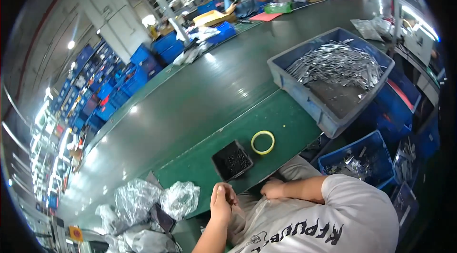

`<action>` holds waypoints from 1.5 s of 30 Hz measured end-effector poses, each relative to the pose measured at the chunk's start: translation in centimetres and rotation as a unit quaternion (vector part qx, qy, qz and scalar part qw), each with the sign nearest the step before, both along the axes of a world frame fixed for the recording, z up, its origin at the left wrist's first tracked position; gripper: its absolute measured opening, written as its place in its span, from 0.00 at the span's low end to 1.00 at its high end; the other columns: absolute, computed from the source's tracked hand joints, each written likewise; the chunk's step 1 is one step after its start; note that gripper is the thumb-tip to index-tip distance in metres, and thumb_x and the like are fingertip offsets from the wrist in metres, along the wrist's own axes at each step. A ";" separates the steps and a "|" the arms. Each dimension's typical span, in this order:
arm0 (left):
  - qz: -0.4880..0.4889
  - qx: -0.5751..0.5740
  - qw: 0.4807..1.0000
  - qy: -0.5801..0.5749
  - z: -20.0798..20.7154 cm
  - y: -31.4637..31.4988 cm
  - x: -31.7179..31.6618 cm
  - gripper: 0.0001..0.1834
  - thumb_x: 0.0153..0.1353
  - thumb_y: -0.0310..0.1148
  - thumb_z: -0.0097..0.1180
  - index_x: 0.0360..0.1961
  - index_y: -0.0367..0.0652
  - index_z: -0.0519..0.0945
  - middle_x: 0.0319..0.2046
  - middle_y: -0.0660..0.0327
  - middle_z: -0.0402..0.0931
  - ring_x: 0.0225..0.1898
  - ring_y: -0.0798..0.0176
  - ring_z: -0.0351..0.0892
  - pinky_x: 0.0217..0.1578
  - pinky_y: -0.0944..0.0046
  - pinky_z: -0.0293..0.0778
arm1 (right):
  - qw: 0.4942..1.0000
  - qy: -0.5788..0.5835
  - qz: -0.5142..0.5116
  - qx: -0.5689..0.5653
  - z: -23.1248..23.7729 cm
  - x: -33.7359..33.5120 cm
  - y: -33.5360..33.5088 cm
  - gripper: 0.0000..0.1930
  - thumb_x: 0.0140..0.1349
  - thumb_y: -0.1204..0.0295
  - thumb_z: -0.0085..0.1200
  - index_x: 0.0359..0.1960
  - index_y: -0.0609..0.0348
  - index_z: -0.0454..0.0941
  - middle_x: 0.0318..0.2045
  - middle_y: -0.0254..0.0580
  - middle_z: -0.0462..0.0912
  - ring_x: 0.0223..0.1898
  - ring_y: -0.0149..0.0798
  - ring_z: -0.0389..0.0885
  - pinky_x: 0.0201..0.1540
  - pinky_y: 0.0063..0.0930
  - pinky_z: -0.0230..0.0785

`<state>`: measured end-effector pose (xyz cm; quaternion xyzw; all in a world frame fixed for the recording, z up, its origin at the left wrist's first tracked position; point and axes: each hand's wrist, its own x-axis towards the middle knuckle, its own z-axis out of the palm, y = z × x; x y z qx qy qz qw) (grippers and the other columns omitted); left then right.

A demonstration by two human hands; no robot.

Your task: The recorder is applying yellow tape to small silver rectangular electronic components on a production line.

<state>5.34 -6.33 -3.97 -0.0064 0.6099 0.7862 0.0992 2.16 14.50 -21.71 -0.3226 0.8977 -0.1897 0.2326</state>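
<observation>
Left hand (222, 201) was raised with fingers pinched, seemingly on something too small to identify. Right hand (272, 189) was curled at the table edge (contents hidden). Small black square tray of dark screws (232, 159) was placed nearest, beside yellow tape ring (263, 142); short, unhurried picks from it were judged advisable.

factory floor: conveyor belt (200, 96), parts bins (328, 86)
</observation>
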 end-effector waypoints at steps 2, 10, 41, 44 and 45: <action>-0.008 0.001 1.000 0.000 -0.2 -0.1 0.1 0.17 0.75 0.45 0.39 0.41 0.42 0.70 0.22 0.60 0.65 0.21 0.63 0.66 0.21 0.63 0.67 | 0.998 -0.057 0.014 -0.036 -1.4 -0.1 -0.3 0.16 0.52 0.65 0.52 0.40 0.57 0.84 0.40 0.52 0.85 0.44 0.53 0.82 0.47 0.45 0.73; -0.011 -0.018 1.000 0.019 -0.4 0.3 0.5 0.19 0.74 0.47 0.39 0.40 0.41 0.71 0.22 0.59 0.67 0.21 0.62 0.68 0.21 0.61 0.69 | 0.973 -0.168 0.073 -0.139 -4.5 0.8 0.2 0.14 0.60 0.68 0.51 0.46 0.60 0.79 0.42 0.52 0.84 0.45 0.48 0.81 0.47 0.42 0.71; -0.037 -0.019 0.999 -0.019 2.1 6.7 -3.5 0.22 0.72 0.51 0.41 0.39 0.40 0.70 0.20 0.57 0.66 0.20 0.58 0.67 0.21 0.54 0.69 | 0.994 -0.009 -0.009 -0.106 -7.6 -1.9 0.7 0.20 0.65 0.54 0.47 0.47 0.53 0.81 0.46 0.55 0.82 0.50 0.55 0.80 0.51 0.47 0.72; -0.069 -0.016 0.998 -0.002 3.0 6.7 -3.5 0.23 0.72 0.52 0.42 0.40 0.38 0.70 0.21 0.56 0.67 0.22 0.55 0.70 0.24 0.53 0.72 | 0.968 0.151 -0.056 -0.193 -16.1 -3.1 0.2 0.20 0.58 0.62 0.54 0.51 0.52 0.81 0.50 0.53 0.82 0.52 0.51 0.80 0.51 0.43 0.73; -0.083 -0.029 0.996 0.026 2.5 6.7 -3.7 0.24 0.71 0.52 0.42 0.40 0.38 0.70 0.21 0.56 0.68 0.23 0.54 0.71 0.26 0.53 0.73 | 0.968 0.150 -0.058 -0.192 -13.3 -3.0 3.9 0.20 0.58 0.62 0.54 0.51 0.52 0.81 0.50 0.53 0.82 0.52 0.51 0.80 0.51 0.43 0.73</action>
